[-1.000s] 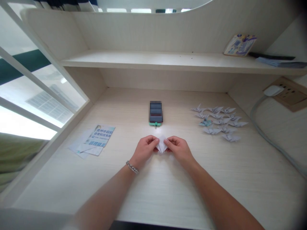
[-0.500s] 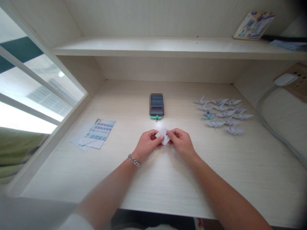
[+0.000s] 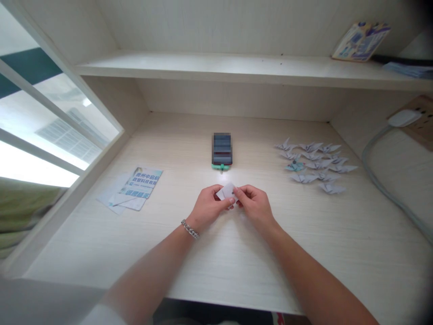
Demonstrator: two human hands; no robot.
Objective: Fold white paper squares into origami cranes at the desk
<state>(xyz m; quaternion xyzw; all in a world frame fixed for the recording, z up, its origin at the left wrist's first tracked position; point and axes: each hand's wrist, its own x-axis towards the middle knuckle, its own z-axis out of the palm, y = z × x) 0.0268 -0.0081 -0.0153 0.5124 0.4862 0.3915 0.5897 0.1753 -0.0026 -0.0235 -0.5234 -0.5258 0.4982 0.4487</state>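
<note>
A small folded piece of white paper (image 3: 226, 191) is pinched between both my hands just above the middle of the desk (image 3: 237, 262). My left hand (image 3: 207, 208), with a metal bracelet at the wrist, grips its left side with curled fingers. My right hand (image 3: 254, 205) pinches its right edge with thumb and forefinger. A phone (image 3: 222, 151) in a green case lies flat on the desk just beyond the paper.
Several folded paper cranes (image 3: 314, 162) lie in a cluster at the right. Printed leaflets (image 3: 133, 192) lie at the left. A shelf (image 3: 237, 67) above carries a booklet (image 3: 360, 41). A grey cable (image 3: 382, 185) runs from a wall socket along the right side.
The paper has turned in my hands from a downward-pointing kite shape to a smaller tilted folded shape, and my fingers have closed tighter together on it. The view has dropped slightly.
</note>
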